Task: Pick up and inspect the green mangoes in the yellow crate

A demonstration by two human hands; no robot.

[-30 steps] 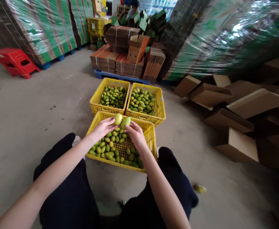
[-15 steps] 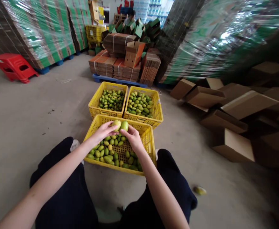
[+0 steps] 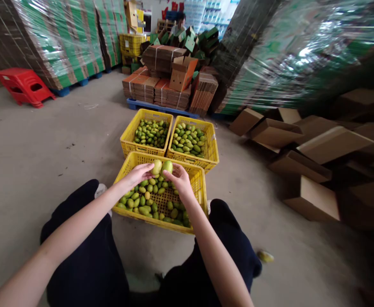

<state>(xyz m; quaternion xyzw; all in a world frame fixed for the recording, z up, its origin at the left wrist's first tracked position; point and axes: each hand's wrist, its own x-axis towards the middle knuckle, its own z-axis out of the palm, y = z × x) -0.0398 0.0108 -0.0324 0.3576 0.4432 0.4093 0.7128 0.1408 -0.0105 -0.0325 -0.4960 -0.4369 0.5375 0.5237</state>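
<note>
Above the near yellow crate (image 3: 201,187), my left hand (image 3: 142,172) holds a pale yellow-green fruit (image 3: 156,167). Beside it, my right hand (image 3: 178,175) grips a greener fruit (image 3: 167,166). The two fruits are side by side, almost touching. Below my hands, green and yellowish fruits (image 3: 143,200) lie in the near crate, most on its left side, with several more at the lower right. Part of the perforated crate bottom shows between them.
Two more yellow crates (image 3: 127,138) (image 3: 211,147) of green fruit stand behind. One fruit (image 3: 265,256) lies on the floor at right. Cardboard boxes (image 3: 317,198) are heaped right, a red stool (image 3: 25,85) stands left, and stacked cartons (image 3: 170,96) and a person (image 3: 179,24) are farther back.
The view has shifted slightly. Both hands still hold their fruits, which are turned a little and slightly farther apart from the fingertips of my left hand.
</note>
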